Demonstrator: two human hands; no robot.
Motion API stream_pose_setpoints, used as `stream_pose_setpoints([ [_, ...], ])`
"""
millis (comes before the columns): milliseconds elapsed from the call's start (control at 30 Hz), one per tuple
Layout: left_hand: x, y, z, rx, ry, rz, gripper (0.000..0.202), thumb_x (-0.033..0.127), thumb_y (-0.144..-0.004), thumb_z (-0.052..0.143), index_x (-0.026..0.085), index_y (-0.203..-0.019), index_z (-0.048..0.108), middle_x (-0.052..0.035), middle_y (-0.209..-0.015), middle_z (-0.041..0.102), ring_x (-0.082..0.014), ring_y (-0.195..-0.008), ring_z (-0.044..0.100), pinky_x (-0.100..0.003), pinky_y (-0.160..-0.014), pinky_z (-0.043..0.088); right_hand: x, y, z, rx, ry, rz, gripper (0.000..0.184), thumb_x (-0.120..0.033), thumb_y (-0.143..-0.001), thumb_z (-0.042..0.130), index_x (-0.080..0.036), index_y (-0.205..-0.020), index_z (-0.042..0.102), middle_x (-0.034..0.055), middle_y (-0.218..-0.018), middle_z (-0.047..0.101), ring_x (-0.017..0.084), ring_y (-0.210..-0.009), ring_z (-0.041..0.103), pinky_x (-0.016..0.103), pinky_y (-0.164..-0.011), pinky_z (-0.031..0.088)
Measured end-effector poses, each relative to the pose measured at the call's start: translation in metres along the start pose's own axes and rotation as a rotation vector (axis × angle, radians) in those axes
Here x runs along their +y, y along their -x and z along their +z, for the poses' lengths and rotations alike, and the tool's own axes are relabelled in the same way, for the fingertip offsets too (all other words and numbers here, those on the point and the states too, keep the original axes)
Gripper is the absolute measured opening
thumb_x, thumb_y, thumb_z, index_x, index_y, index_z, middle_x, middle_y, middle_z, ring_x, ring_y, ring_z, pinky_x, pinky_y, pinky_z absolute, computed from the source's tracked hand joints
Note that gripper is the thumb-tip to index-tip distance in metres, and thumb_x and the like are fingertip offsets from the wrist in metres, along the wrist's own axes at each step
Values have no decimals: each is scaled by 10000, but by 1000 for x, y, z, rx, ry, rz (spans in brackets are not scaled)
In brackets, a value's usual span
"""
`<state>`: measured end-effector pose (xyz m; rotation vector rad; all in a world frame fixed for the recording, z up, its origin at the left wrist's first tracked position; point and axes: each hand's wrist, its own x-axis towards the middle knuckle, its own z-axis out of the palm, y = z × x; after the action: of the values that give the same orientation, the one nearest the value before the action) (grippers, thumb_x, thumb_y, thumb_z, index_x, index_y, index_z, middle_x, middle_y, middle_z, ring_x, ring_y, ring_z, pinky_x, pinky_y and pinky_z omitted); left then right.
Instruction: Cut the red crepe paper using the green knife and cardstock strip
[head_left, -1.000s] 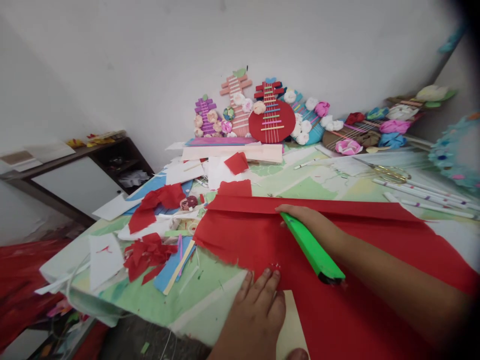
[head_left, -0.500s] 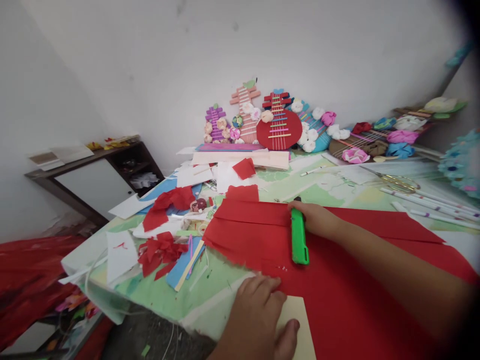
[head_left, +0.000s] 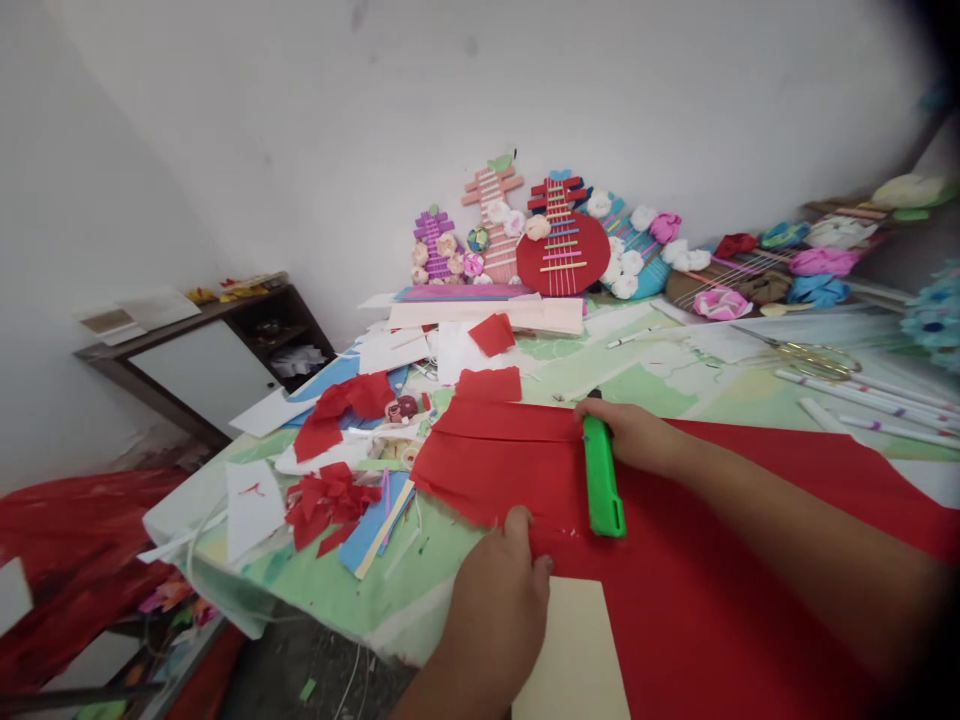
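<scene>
A big sheet of red paper (head_left: 675,560) covers the near right part of the table. My right hand (head_left: 634,430) is closed around the upper end of a green utility knife (head_left: 604,490), which is over the red paper. No blade can be made out. At the sheet's lower left edge, my left hand (head_left: 499,595) has its fingers curled, with the thumb and one finger pointing up and right; the edge appears to be between them. Partly under that hand, a cream card (head_left: 574,645) rests on the red paper.
Red scraps (head_left: 334,505), blue and white paper pieces and a yellow strip (head_left: 384,530) lie on the left. Craft lutes with paper flowers (head_left: 564,250) lean against the wall. Gold-handled scissors (head_left: 821,360) and white sticks (head_left: 885,400) are at right. A cabinet (head_left: 202,370) stands beyond.
My left hand has gone from lying spread over the card's top corner to curled at the red sheet's edge, uncovering more of the card. The knife is in nearly the same place.
</scene>
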<state>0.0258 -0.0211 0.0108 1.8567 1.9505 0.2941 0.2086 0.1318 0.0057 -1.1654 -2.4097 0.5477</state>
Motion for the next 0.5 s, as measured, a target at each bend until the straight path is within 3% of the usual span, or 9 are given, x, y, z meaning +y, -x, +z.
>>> stream_pose_setpoints([
  [300, -6, 2, 2, 66, 226, 63, 142, 77, -733, 457, 194, -814, 460, 38, -661, 498, -126, -610, 494, -207, -551, 325, -10, 2, -16, 11, 1, -23, 259, -109, -651, 426, -214, -875, 505, -1, -705, 566, 155, -624, 503, 246, -603, 376],
  [500, -7, 2, 2, 29, 382, 102, 155, 71, -704, 427, 196, -792, 452, 67, -600, 434, -107, -550, 459, -196, -515, 331, -17, 4, -20, -4, 11, -60, 224, -118, -660, 431, -216, -845, 509, -5, -692, 559, 154, -610, 495, 245, -590, 372],
])
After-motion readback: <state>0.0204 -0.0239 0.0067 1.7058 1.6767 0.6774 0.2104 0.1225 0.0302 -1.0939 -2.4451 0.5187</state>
